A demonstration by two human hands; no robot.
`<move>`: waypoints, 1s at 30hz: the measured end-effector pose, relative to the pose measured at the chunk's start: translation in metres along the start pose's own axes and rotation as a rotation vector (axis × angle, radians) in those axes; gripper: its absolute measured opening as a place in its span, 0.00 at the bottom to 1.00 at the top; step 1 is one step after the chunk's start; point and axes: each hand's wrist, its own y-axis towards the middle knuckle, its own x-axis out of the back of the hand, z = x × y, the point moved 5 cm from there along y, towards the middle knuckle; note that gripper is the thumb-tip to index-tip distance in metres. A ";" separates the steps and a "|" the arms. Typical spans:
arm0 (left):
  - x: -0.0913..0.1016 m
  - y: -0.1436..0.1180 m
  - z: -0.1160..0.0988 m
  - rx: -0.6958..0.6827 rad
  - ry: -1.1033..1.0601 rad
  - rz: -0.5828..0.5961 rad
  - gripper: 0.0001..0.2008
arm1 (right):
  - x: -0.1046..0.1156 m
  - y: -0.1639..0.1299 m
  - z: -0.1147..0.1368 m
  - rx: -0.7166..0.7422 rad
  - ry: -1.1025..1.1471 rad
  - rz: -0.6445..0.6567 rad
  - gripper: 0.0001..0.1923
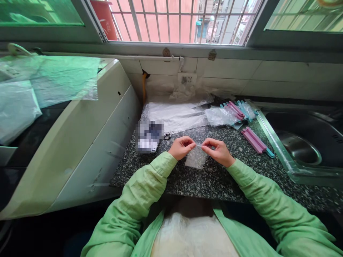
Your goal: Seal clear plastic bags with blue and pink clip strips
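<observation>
You hold a small clear bag [196,159] by its top edge, pinched between your left hand [182,147] and right hand [218,151]. It is see-through, roughly square and flat, hanging down from your fingertips just above the speckled table [214,182], with its top edge stretched level between both hands.

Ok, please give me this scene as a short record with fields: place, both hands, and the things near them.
place: speckled stone counter under a window, beside a steel sink
left hand: pinches top edge of small clear bag
right hand: pinches same edge
behind hands: clear plastic bags
right of hands: pink sealing clips
left of counter: white appliance
</observation>
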 end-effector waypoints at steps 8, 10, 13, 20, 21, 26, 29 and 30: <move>0.000 0.000 0.001 -0.029 0.086 0.002 0.12 | 0.000 0.000 0.000 0.002 -0.007 -0.004 0.09; 0.000 0.000 0.001 -0.034 0.103 0.000 0.12 | 0.000 0.000 0.000 0.006 -0.011 -0.003 0.09; 0.000 0.000 0.001 -0.033 0.115 -0.003 0.12 | -0.001 0.000 0.000 0.005 -0.019 -0.002 0.10; -0.002 0.000 0.004 0.059 0.048 0.027 0.13 | -0.001 0.000 0.002 0.007 -0.020 0.007 0.10; -0.003 0.000 0.004 0.079 0.037 0.036 0.13 | -0.001 0.000 0.003 0.011 -0.024 0.007 0.10; -0.006 0.000 0.002 0.107 -0.017 0.055 0.14 | -0.002 -0.001 0.003 0.037 -0.039 0.007 0.10; -0.007 0.001 0.002 0.102 -0.077 0.056 0.16 | -0.003 -0.001 0.002 0.041 -0.041 0.003 0.10; -0.008 0.001 0.003 0.102 -0.089 0.052 0.16 | -0.003 -0.001 0.001 0.039 -0.041 0.004 0.10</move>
